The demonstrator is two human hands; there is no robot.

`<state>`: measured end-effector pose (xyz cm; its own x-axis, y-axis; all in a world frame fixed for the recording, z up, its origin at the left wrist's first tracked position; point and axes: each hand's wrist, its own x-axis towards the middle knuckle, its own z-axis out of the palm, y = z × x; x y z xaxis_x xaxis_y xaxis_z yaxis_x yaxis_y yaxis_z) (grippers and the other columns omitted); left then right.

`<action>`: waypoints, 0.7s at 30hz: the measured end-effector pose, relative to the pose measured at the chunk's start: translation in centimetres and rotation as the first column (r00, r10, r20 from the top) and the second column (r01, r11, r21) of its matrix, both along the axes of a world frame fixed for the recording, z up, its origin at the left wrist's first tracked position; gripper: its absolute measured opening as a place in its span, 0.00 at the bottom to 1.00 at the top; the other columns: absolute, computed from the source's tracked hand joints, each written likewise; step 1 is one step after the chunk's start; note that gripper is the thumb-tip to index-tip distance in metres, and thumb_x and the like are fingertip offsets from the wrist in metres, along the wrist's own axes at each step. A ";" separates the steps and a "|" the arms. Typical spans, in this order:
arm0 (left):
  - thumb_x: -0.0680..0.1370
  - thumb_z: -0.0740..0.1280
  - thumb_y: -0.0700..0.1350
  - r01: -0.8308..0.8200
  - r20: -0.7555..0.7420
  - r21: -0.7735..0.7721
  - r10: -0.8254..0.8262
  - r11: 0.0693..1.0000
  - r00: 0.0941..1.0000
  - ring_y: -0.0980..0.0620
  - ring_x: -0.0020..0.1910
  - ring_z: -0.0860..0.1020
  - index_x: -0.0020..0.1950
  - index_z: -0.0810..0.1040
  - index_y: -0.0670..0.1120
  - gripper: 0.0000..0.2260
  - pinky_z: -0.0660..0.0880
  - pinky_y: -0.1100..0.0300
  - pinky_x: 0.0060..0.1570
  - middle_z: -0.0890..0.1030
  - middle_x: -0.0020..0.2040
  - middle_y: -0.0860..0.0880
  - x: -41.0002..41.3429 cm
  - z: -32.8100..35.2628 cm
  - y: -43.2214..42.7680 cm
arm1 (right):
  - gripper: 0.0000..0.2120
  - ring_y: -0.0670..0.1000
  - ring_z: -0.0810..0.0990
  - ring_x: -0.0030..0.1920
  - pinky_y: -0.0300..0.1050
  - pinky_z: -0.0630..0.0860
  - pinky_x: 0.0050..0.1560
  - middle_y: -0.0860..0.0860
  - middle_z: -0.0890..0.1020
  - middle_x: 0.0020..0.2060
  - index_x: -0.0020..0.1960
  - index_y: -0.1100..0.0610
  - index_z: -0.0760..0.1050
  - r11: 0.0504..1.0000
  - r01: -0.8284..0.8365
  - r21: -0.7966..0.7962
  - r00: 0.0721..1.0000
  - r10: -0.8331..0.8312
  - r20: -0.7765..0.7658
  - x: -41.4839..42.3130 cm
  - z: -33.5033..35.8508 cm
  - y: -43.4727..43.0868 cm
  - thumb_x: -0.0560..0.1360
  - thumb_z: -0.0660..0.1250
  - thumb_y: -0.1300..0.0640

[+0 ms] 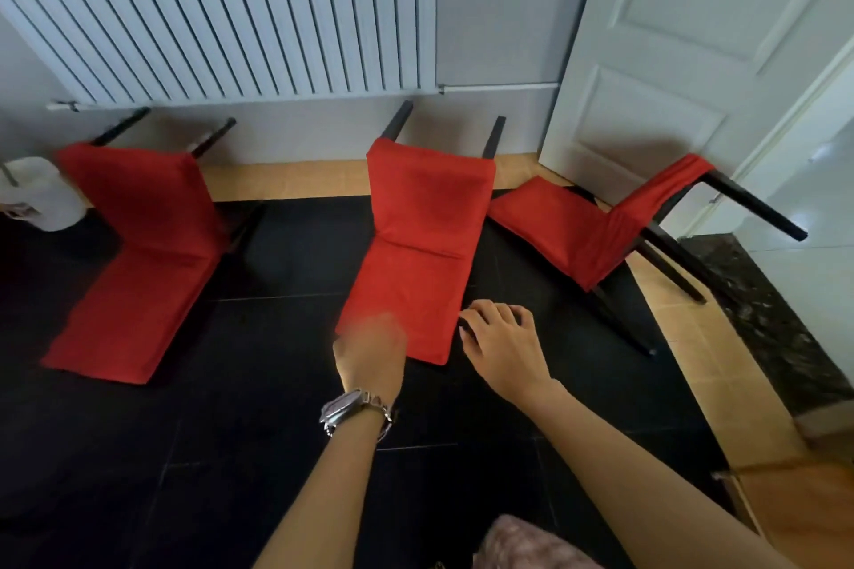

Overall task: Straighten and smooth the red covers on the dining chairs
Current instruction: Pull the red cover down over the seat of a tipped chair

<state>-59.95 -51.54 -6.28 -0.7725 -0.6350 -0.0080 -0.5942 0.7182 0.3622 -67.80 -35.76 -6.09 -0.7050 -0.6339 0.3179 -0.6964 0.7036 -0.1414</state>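
Now our right hand [501, 340] curls its fingers round the near right edge of the middle red cover [416, 254]. Our left hand [369, 353], blurred, sits at its near edge, and we cannot tell its grip. This cover's chair lies on the black floor [277, 407] between the left chair [138, 245] and the right chair [600, 236].

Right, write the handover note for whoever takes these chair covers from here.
Left hand: blurred, over the near corner of the middle cover; grip unclear.
Right hand: fingers curled at that cover's right edge; grip unclear.
All three chairs lie tipped over on the dark floor.
Done, by the look of it: left cover and the middle cover lie mostly flat.
Left: right cover, bunched and slipped on its tipped chair; finish the middle cover's near end.
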 end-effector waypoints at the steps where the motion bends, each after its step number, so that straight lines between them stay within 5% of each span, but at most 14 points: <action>1: 0.82 0.55 0.49 0.008 0.002 0.010 -0.008 1.000 1.000 0.51 0.56 0.73 0.61 0.76 0.50 0.13 0.65 0.55 0.58 0.80 0.53 0.52 -1.0 0.0 -0.8 | 0.09 0.52 0.82 0.47 0.54 0.76 0.53 0.51 0.82 0.50 0.52 0.56 0.81 1.000 0.015 0.009 1.000 -0.015 0.011 -0.8 0.0 -0.6 0.73 0.71 0.56; 7: 0.81 0.57 0.49 -0.015 -0.006 0.100 0.015 0.995 1.000 0.49 0.57 0.73 0.61 0.76 0.49 0.13 0.65 0.53 0.58 0.80 0.53 0.51 -6.6 -0.4 -5.2 | 0.10 0.54 0.82 0.50 0.56 0.75 0.55 0.53 0.81 0.53 0.54 0.57 0.81 0.998 0.044 0.053 0.996 -0.048 0.080 -5.5 -1.2 -3.9 0.75 0.69 0.55; 12: 0.81 0.57 0.48 -0.029 -0.002 0.116 0.030 0.993 1.000 0.49 0.57 0.73 0.61 0.76 0.48 0.12 0.63 0.54 0.59 0.81 0.53 0.51 -11.8 -0.3 -9.0 | 0.16 0.53 0.74 0.62 0.54 0.66 0.65 0.52 0.73 0.65 0.64 0.55 0.74 0.995 0.027 0.095 0.969 -0.050 0.243 -10.1 -2.7 -7.3 0.81 0.58 0.50; 21: 0.81 0.58 0.49 -0.036 0.037 0.217 0.029 0.976 0.999 0.50 0.56 0.73 0.62 0.75 0.50 0.12 0.64 0.55 0.59 0.81 0.54 0.52 -19.9 -1.3 -12.7 | 0.17 0.50 0.71 0.65 0.49 0.65 0.65 0.50 0.68 0.68 0.66 0.53 0.72 0.989 0.030 0.142 0.938 -0.077 0.337 -17.4 -4.1 -11.6 0.82 0.55 0.48</action>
